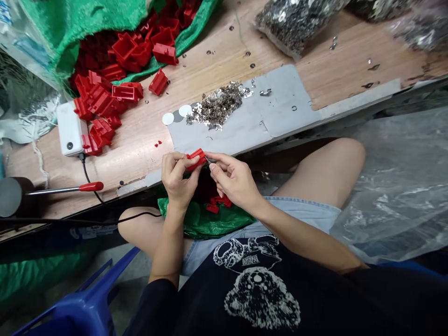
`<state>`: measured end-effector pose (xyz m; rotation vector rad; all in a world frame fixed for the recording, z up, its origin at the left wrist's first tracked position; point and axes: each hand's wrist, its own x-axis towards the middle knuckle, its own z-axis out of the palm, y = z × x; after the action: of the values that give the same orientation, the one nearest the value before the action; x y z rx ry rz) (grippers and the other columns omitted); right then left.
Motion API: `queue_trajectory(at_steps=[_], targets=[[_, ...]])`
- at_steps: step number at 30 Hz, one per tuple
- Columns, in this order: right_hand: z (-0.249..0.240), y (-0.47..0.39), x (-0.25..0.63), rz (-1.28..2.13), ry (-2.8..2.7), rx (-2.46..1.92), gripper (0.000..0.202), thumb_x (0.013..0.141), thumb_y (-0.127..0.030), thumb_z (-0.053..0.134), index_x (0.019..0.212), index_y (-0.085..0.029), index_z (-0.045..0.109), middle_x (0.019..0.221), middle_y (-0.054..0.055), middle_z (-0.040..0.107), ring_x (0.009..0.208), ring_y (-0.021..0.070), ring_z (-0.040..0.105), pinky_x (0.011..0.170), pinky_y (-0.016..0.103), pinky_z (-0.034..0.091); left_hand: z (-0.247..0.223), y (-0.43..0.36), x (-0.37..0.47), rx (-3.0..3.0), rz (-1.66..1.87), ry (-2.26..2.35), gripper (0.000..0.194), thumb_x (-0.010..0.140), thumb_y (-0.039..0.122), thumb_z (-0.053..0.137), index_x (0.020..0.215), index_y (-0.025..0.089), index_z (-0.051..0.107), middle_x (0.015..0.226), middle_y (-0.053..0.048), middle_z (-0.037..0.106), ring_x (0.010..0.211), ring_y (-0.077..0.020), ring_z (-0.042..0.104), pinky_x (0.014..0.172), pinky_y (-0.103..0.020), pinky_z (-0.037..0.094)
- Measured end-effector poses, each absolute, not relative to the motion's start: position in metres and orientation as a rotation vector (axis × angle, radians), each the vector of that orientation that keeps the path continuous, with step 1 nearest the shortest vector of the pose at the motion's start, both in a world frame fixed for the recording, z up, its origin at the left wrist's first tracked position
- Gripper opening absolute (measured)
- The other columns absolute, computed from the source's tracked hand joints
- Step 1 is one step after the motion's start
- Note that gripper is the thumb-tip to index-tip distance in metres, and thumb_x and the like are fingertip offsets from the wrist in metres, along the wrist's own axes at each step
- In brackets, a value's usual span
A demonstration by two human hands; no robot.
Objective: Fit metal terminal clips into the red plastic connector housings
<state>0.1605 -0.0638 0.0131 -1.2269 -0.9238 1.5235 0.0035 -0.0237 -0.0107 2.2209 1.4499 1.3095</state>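
Note:
My left hand (179, 179) is closed on a red plastic part (197, 159) just in front of the table edge. My right hand (235, 179) pinches a small, thin metallic piece (207, 161) against the right end of that part; its exact shape is too small to tell. Beyond the hands, a pile of small metal pieces (222, 106) lies on a grey sheet (280, 100), with white discs (168, 119) at its left end. More red parts (101, 100) spill from a green sack (94, 23) at the upper left.
A green bag (206, 224) with red pieces rests on my lap under the hands. On the table stand a white box (71, 130) with a black cable and a red-handled lever (90, 186). Plastic bags of metal pieces (297, 23) lie at the back right.

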Motion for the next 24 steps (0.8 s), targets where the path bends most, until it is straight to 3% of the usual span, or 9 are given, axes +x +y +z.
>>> queue_trajectory(at_steps=[8, 14, 20, 24], targets=[[0.013, -0.061, 0.156, 1.609, -0.707, -1.147, 0.050, 0.090, -0.051, 0.069, 0.127, -0.018, 0.064, 0.061, -0.009, 0.047, 0.037, 0.0029, 0.030, 0.033, 0.020, 0.034, -0.010, -0.022, 0.005, 2.233, 1.298, 1.466, 0.012, 0.087, 0.026, 0.079, 0.091, 0.023, 0.068, 0.089, -0.003, 0.058, 0.086, -0.0185, 0.060, 0.074, -0.034, 0.052], [0.014, -0.058, 0.155, 1.683, -0.596, -1.097, 0.051, 0.088, -0.046, 0.070, 0.128, -0.016, 0.062, 0.061, -0.011, 0.045, 0.038, 0.0019, 0.029, 0.034, 0.017, 0.024, -0.011, -0.022, 0.004, 2.254, 1.254, 1.513, 0.013, 0.086, 0.028, 0.079, 0.092, 0.023, 0.069, 0.089, -0.003, 0.059, 0.087, -0.0186, 0.061, 0.075, -0.034, 0.054], [0.014, -0.057, 0.164, 1.733, -0.659, -1.094, 0.052, 0.090, -0.042, 0.070, 0.134, -0.016, 0.060, 0.061, -0.011, 0.046, 0.038, 0.0016, 0.028, 0.034, 0.017, 0.023, -0.006, -0.022, 0.005, 2.203, 1.215, 1.530, 0.016, 0.088, 0.030, 0.077, 0.101, 0.022, 0.072, 0.093, -0.003, 0.059, 0.088, -0.0172, 0.062, 0.077, -0.032, 0.055], [0.012, -0.059, 0.174, 1.775, -0.711, -1.110, 0.056, 0.091, -0.041, 0.069, 0.140, -0.017, 0.058, 0.061, -0.011, 0.048, 0.037, 0.0022, 0.030, 0.034, 0.018, 0.026, 0.000, -0.017, 0.002, 2.253, 1.093, 1.508, 0.018, 0.093, 0.031, 0.072, 0.109, 0.022, 0.072, 0.100, -0.005, 0.061, 0.096, -0.0183, 0.063, 0.088, -0.034, 0.054]])
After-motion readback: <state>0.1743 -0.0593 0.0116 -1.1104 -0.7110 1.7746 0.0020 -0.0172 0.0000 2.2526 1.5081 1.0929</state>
